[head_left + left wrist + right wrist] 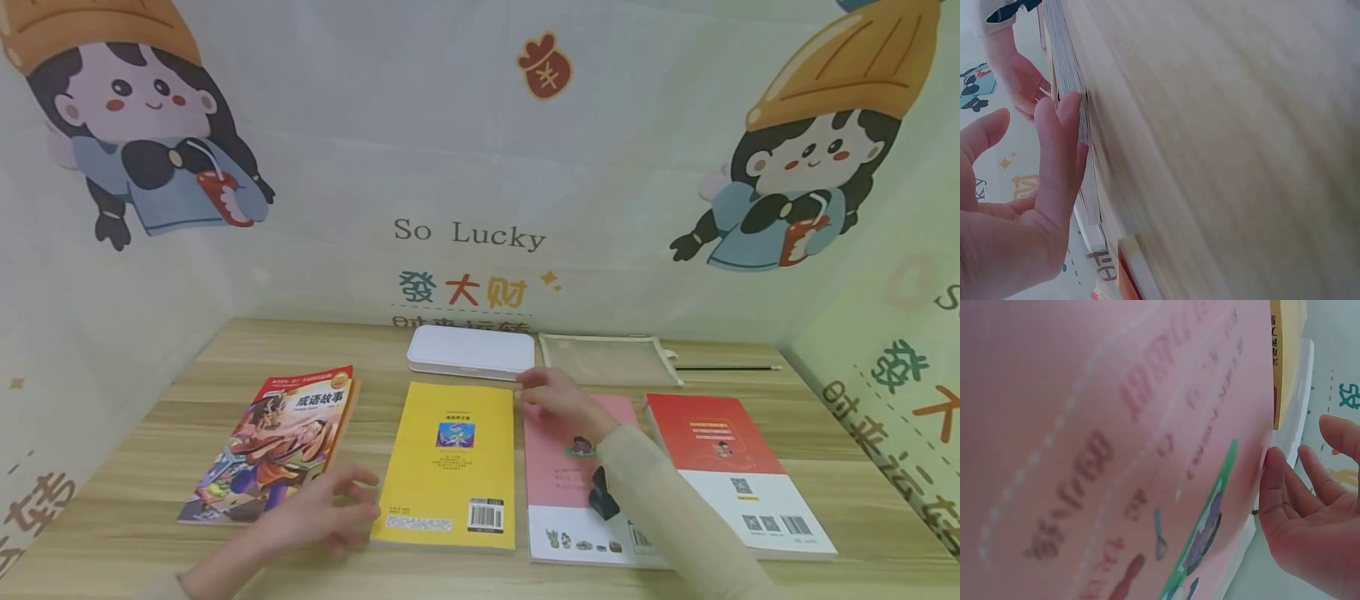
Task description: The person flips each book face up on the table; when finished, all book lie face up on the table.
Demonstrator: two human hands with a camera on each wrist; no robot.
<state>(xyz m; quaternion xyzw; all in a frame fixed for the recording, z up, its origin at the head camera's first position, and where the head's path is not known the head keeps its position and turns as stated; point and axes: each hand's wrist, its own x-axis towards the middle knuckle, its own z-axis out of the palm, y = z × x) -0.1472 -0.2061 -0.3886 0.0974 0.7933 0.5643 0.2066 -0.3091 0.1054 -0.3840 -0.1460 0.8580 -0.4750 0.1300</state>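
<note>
A yellow book (450, 467) lies back cover up in the middle of the table. My left hand (322, 512) is at its lower left edge, fingers loosely bent and spread, thumb apart; in the left wrist view the fingertips (1071, 103) are right at the book's page edges (1067, 56). My right hand (558, 396) hovers over the top of a pink-and-white book (555, 475), its fingertips near the yellow book's upper right corner. Relaxed fingers of this hand (1310, 512) appear beside the pink cover (1147, 425) in the right wrist view, holding nothing.
A comic-covered storybook (285, 442) lies at the left, partly behind my left hand. On the right is a red-and-white book (727, 467). Along the back are a white case (471, 350), a mesh zip pouch (607, 357) and a dark pencil (727, 367), before a printed cloth backdrop (337, 167).
</note>
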